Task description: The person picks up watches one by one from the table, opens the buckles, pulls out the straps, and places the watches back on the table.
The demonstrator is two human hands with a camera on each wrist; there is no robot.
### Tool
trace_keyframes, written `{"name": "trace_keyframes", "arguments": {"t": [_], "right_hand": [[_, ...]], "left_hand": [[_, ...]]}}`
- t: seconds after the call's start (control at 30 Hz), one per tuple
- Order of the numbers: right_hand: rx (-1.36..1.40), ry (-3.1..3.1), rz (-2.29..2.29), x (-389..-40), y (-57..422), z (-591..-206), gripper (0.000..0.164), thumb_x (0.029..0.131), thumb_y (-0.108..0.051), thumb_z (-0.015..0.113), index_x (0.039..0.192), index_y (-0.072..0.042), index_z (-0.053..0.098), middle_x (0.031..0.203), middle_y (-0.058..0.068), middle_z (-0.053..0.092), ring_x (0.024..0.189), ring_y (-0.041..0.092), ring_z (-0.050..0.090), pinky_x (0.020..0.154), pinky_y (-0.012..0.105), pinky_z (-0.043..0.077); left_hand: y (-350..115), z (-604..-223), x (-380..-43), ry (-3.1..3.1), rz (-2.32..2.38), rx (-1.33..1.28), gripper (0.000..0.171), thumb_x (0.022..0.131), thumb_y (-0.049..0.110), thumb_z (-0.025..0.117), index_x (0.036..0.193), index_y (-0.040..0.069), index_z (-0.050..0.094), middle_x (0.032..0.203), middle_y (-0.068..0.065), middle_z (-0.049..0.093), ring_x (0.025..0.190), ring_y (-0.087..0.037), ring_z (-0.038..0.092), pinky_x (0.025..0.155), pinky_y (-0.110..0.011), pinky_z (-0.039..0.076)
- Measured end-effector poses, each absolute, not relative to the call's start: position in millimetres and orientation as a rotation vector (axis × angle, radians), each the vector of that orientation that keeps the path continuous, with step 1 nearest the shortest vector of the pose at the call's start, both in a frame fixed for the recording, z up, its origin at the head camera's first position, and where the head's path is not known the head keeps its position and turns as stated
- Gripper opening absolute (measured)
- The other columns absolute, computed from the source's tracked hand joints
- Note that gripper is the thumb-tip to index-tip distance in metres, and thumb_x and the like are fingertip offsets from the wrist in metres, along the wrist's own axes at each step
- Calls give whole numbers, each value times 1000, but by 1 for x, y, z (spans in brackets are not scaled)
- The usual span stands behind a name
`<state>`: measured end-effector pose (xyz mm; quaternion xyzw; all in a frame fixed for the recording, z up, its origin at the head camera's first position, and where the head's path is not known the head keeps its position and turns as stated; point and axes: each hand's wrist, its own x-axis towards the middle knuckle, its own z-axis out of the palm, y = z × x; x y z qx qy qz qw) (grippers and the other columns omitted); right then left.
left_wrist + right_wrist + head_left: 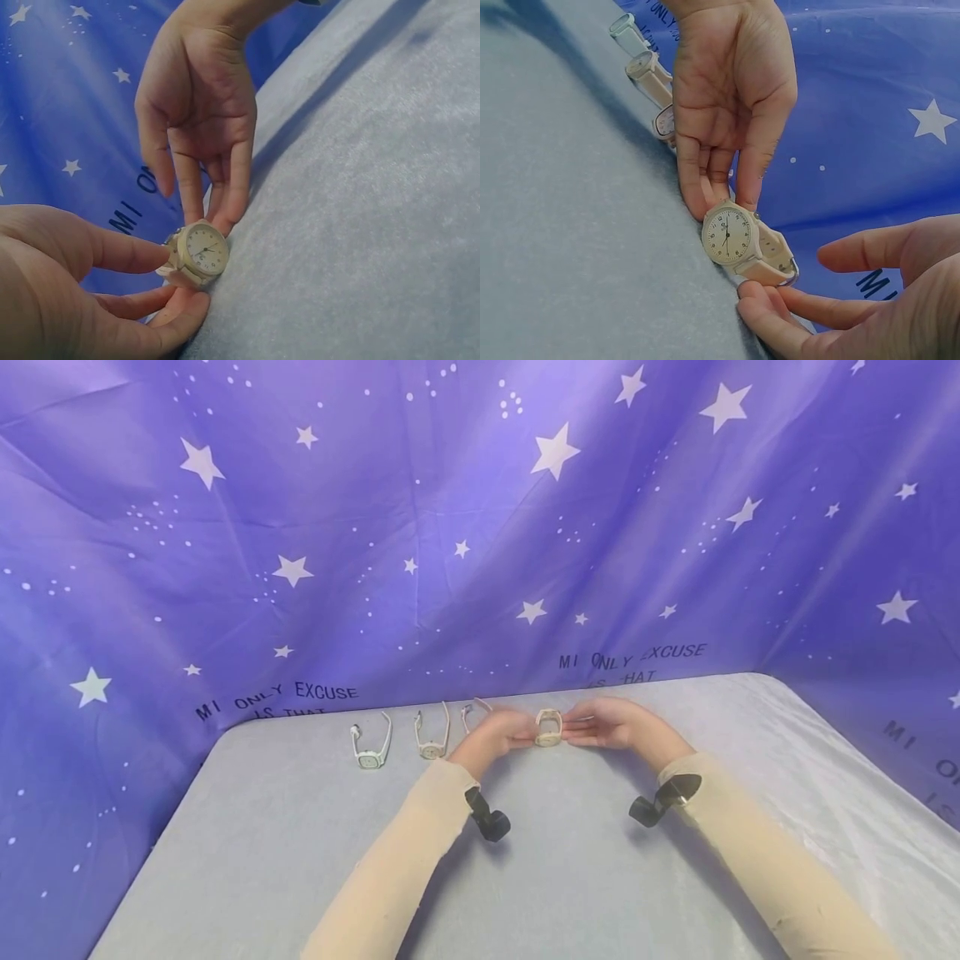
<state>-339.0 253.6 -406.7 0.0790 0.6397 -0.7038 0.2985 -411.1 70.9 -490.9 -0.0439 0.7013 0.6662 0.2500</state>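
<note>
A cream wristwatch point(548, 739) with a round white dial stands on the cloth near the table's back edge, its strap looped behind the face. My left hand point(497, 733) pinches it from the left, thumb and fingers at the side of the case, as the left wrist view shows. From the other side my right hand point(885, 300) touches the strap with extended fingertips, while its thumb stays apart from the watch. The dial point(727, 234) faces the near side in the right wrist view.
Left of my hands stand a pale greenish watch point(368, 760), a beige watch point(431, 750) and another watch point(467, 717), partly hidden behind my left hand. Grey cloth point(555, 868) covers the table. A purple star-patterned curtain point(465, 527) hangs directly behind it.
</note>
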Motion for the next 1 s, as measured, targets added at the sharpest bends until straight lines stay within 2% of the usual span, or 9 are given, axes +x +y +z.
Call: {"name": "trace_keyframes", "arguments": {"t": [0.1,0.17,0.37,0.5,0.63,0.77,1.0], "right_hand": [[205,1710,-1861,-339,253,-408,33,105,-3,41,136,11,42,136,25,48,100,18,64,121,41,36],[189,1723,-1852,-338,253,-409,39,106,-4,40,141,13,38,139,26,47,103,17,62,123,42,34],[85,1841,-1794,-337,252,-413,49,105,-3,44,148,17,31,145,31,50,100,12,65,123,45,33],[-34,1983,-1737,-335,252,-417,52,101,2,52,147,18,33,146,33,49,99,9,69,117,44,42],[-141,2181,-1632,-332,251,-422,58,93,5,62,145,16,40,141,35,54,99,12,69,103,35,55],[-220,2387,-1513,-330,248,-425,69,83,5,71,146,12,42,129,35,62,95,17,70,86,28,60],[-289,2548,-1444,-330,240,-429,70,78,8,74,142,14,45,109,32,68,80,14,67,73,24,60]], "left_hand": [[65,-443,-367,1972,1792,-115,38,86,-16,59,125,-16,58,127,-27,64,120,-38,65,103,-40,56],[63,-425,-350,1989,1781,-94,40,88,-16,57,128,-18,55,134,-30,61,125,-40,62,106,-40,53],[58,-414,-337,2075,1687,49,44,90,-13,55,134,-17,54,139,-31,57,128,-39,61,110,-40,51],[52,-421,-342,2182,1574,222,47,85,-6,68,131,-12,60,131,-27,65,110,-31,67,102,-35,55],[46,-426,-347,2237,1517,387,52,78,-6,75,128,-10,63,120,-26,70,91,-22,65,86,-31,59],[44,-427,-348,2291,1472,512,56,75,-10,73,130,-10,61,116,-28,71,92,-26,70,77,-28,61],[44,-428,-348,2385,1394,590,58,74,-11,74,131,-7,62,114,-27,72,89,-28,70,71,-26,60]]}}
